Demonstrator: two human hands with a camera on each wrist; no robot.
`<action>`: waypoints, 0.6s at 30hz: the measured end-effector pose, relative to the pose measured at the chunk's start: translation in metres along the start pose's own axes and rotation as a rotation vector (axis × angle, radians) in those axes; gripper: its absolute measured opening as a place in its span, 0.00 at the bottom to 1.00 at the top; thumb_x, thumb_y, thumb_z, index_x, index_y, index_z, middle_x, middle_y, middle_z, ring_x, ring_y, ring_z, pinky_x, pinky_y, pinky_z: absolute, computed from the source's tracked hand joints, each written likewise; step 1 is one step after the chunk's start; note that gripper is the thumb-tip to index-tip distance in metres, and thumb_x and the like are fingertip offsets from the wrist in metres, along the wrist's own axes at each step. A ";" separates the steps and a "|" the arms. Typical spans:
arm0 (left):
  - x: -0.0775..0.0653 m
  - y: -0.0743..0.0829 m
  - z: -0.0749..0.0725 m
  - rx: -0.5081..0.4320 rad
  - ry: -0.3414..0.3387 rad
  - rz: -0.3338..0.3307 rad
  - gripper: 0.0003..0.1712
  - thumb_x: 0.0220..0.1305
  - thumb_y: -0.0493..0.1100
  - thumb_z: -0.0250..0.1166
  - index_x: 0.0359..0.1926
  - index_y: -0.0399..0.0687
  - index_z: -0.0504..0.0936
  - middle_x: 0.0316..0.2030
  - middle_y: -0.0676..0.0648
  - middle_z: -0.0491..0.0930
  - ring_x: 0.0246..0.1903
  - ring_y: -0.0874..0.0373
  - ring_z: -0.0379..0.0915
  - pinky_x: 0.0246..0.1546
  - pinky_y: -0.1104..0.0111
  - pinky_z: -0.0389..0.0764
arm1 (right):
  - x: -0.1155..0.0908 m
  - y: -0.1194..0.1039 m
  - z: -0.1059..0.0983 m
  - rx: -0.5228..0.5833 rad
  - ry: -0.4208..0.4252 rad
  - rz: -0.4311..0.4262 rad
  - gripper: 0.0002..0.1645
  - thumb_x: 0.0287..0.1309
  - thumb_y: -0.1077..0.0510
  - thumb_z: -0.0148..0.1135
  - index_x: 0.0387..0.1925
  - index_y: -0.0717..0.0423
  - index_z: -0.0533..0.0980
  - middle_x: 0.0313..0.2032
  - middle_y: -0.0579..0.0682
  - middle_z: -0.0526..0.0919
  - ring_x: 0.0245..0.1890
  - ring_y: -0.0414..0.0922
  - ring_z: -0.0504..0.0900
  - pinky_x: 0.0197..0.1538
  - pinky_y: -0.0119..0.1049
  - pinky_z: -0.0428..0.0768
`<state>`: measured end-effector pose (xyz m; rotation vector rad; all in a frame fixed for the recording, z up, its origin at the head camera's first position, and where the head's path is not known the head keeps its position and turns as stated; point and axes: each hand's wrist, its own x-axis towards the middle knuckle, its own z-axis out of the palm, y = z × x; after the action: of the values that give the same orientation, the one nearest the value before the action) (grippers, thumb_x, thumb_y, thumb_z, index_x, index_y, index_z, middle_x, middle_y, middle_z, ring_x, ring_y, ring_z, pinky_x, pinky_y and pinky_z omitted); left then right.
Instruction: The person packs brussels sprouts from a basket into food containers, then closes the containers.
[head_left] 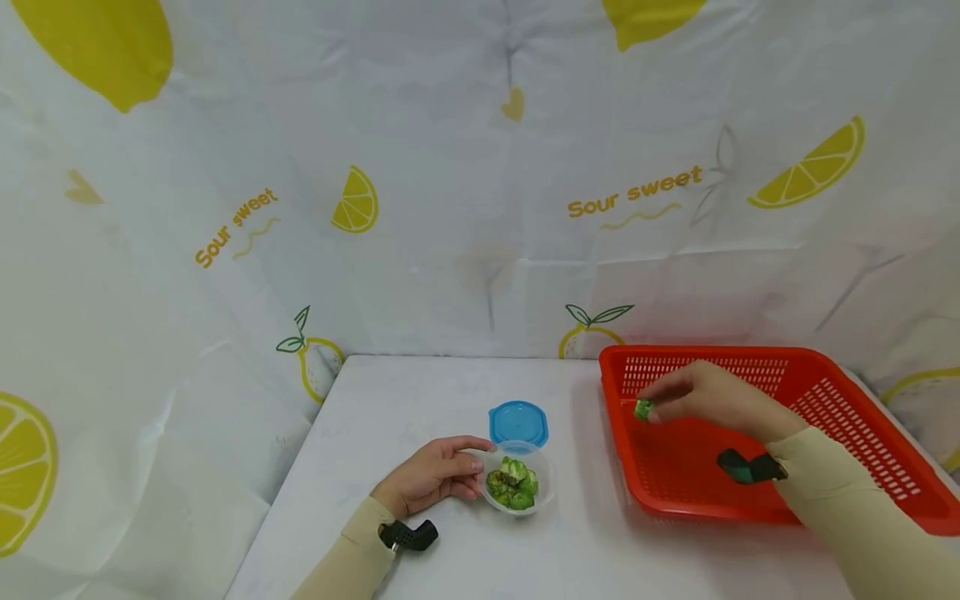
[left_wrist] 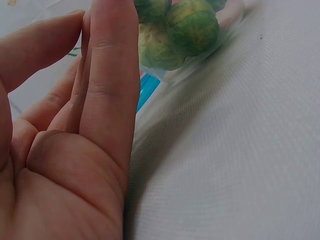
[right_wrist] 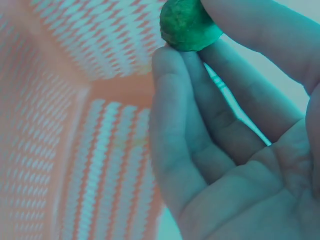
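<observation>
At the table's middle, a small clear plastic bowl (head_left: 546, 492) contains several Brussels sprouts (head_left: 513, 482). My left hand (head_left: 438, 473) holds the bowl's left side, index finger along the far rim and thumb at the near side. The left wrist view shows sprouts (left_wrist: 192, 27) through the bowl's wall, just past the fingers. Over the left part of a red plastic basket (head_left: 637, 492), my right hand (head_left: 701, 400) pinches one Brussels sprout (right_wrist: 185, 25) between thumb and fingertips.
Directly behind the bowl lies a blue lid (head_left: 519, 423), flat on the white table (head_left: 420, 383). Slotted walls (right_wrist: 107, 165) rise around the basket's interior. A lemon-print cloth (head_left: 450, 208) hangs behind the table and along its left side.
</observation>
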<state>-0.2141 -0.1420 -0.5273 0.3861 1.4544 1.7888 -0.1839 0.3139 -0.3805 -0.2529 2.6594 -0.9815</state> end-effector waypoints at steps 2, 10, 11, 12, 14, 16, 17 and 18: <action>0.000 0.000 0.000 0.000 -0.001 0.004 0.28 0.82 0.40 0.62 0.77 0.42 0.71 0.38 0.51 0.87 0.36 0.62 0.89 0.42 0.71 0.91 | -0.004 -0.013 0.004 0.007 0.018 -0.018 0.23 0.64 0.45 0.78 0.58 0.44 0.89 0.51 0.42 0.93 0.55 0.46 0.85 0.55 0.44 0.88; 0.000 0.002 -0.001 -0.002 0.015 -0.008 0.29 0.81 0.41 0.63 0.77 0.42 0.71 0.37 0.50 0.88 0.36 0.61 0.89 0.42 0.71 0.91 | -0.012 -0.071 0.048 0.079 0.025 -0.090 0.19 0.61 0.49 0.81 0.53 0.45 0.91 0.45 0.43 0.92 0.46 0.45 0.86 0.48 0.38 0.87; 0.000 0.002 -0.001 -0.002 0.018 -0.011 0.29 0.81 0.41 0.63 0.77 0.42 0.71 0.37 0.49 0.88 0.36 0.61 0.89 0.42 0.71 0.91 | -0.011 -0.076 0.056 0.086 0.021 -0.104 0.18 0.61 0.50 0.81 0.52 0.46 0.91 0.45 0.43 0.93 0.45 0.44 0.86 0.47 0.37 0.87; 0.000 0.002 -0.001 -0.003 0.020 -0.014 0.29 0.81 0.41 0.63 0.77 0.42 0.71 0.37 0.49 0.88 0.36 0.61 0.89 0.42 0.71 0.91 | -0.010 -0.080 0.063 0.089 0.019 -0.119 0.18 0.61 0.51 0.81 0.51 0.47 0.91 0.45 0.43 0.93 0.44 0.44 0.86 0.46 0.36 0.87; 0.000 0.002 -0.001 -0.002 0.022 -0.015 0.29 0.81 0.41 0.63 0.77 0.43 0.71 0.37 0.49 0.88 0.35 0.61 0.89 0.42 0.71 0.91 | -0.006 -0.088 0.078 0.094 0.014 -0.141 0.17 0.60 0.52 0.81 0.51 0.49 0.91 0.43 0.43 0.92 0.42 0.43 0.86 0.43 0.33 0.87; 0.000 0.001 -0.001 0.000 0.024 -0.014 0.29 0.81 0.40 0.63 0.77 0.43 0.71 0.37 0.49 0.88 0.35 0.61 0.89 0.42 0.71 0.91 | -0.002 -0.094 0.093 0.086 0.017 -0.165 0.17 0.60 0.53 0.82 0.50 0.50 0.91 0.42 0.43 0.92 0.40 0.41 0.85 0.43 0.30 0.87; 0.000 0.001 -0.002 0.000 0.024 -0.014 0.28 0.81 0.40 0.63 0.77 0.43 0.71 0.36 0.48 0.88 0.35 0.61 0.89 0.42 0.71 0.91 | 0.000 -0.096 0.100 0.080 0.020 -0.173 0.17 0.59 0.54 0.82 0.50 0.50 0.91 0.41 0.43 0.91 0.40 0.41 0.84 0.42 0.30 0.87; 0.000 0.001 -0.002 0.002 0.024 -0.014 0.28 0.81 0.40 0.63 0.77 0.43 0.71 0.37 0.48 0.88 0.35 0.61 0.89 0.42 0.71 0.91 | 0.002 -0.097 0.106 0.077 0.023 -0.178 0.17 0.59 0.55 0.82 0.50 0.51 0.91 0.40 0.43 0.90 0.39 0.41 0.84 0.42 0.29 0.86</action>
<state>-0.2159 -0.1429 -0.5270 0.3551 1.4722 1.7867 -0.1447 0.1760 -0.3942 -0.4710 2.6488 -1.1444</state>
